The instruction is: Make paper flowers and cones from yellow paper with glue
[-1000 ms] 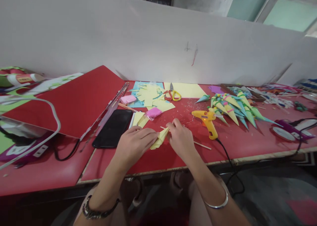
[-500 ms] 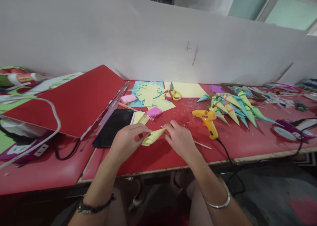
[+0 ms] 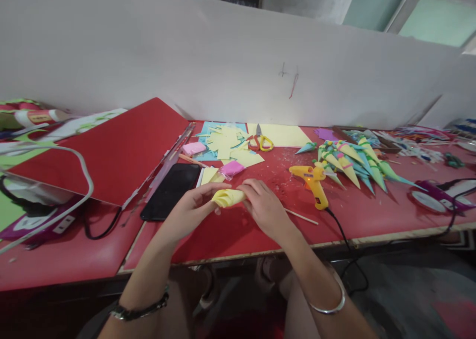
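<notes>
A rolled piece of yellow paper (image 3: 228, 197), cone-like with its wider, layered end to the left, is held between both hands above the red table (image 3: 223, 242). My left hand (image 3: 193, 207) grips the wide end, thumb below and fingers behind. On the narrow end, my right hand (image 3: 266, 205) is closed, hiding the tip. A thin pale stick (image 3: 303, 216) lies on the table beside my right hand. Just behind the hands are a pink packet (image 3: 231, 169) and yellow paper pieces (image 3: 211, 176).
A yellow glue gun (image 3: 312, 180) with a black cord lies right, before a pile of paper cones (image 3: 347, 163). Scissors (image 3: 265, 141) and paper scraps (image 3: 223, 141) lie at the back. Left are a black phone (image 3: 171, 193) and a red board (image 3: 126, 150).
The yellow paper has turned and been rolled tighter, its layered end now facing me. My left hand has come further round the wide end; my right hand has shifted slightly left.
</notes>
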### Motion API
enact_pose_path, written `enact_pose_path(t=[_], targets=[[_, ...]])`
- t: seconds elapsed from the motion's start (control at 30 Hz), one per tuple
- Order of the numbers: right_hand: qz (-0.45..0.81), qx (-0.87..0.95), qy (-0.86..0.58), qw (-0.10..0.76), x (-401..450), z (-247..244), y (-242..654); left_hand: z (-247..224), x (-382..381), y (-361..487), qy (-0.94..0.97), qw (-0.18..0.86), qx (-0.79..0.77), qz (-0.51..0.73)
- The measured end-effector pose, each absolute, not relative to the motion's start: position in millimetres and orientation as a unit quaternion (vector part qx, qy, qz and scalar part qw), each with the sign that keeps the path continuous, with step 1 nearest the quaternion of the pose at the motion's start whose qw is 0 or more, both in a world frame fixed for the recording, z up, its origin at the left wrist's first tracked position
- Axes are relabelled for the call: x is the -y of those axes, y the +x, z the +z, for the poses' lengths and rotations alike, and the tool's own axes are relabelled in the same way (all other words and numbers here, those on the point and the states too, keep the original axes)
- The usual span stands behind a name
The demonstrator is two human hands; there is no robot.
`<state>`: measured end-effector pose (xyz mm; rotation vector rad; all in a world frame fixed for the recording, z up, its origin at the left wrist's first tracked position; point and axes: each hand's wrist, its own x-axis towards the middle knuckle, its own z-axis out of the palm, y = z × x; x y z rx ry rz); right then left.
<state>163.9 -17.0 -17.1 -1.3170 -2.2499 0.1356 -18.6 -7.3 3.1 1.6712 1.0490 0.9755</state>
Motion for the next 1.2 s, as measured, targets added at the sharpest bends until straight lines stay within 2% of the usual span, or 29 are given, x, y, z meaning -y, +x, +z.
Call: enact_pose_path(t=[0.27, 0.5, 0.87, 1.07, 1.2], targets=[[0.053, 0.84, -0.489, 0.228, 18, -16, 164, -3, 6, -15, 0.663, 0.484, -0.418, 0.389], [0.049, 0.834, -0.502, 0.225, 17, -18, 161, -1, 7, -10, 0.731, 0.338, -0.466, 0.366], [0.128, 0.837, -0.454, 0.277, 20, -15, 164, 1, 6, -10, 0.722, 0.372, -0.461, 0.358], [0.168, 0.83, -0.478, 0.232, 21, -14, 164, -4, 6, -11, 0.689, 0.414, -0.442, 0.398], [0.229, 0.813, -0.442, 0.304, 23, -14, 159, -12, 10, -6, 0.698, 0.394, -0.385, 0.458]])
